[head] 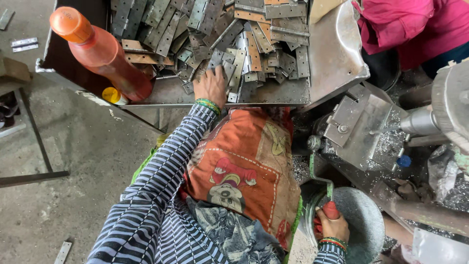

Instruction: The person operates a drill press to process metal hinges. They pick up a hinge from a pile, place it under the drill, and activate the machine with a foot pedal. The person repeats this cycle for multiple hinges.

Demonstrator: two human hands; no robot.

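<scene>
There is one view only, from a camera on the person's head. It looks almost straight down, so the lap with the orange cloth [244,166] fills the middle, quite near. The top of the frame is what lies in front of the person: the tray [288,93] of metal hinges. The floor [73,161] is at the left, further below. The machine [361,127] is at the right (partly cut by the edge). Both arms enter from the bottom edge.
</scene>
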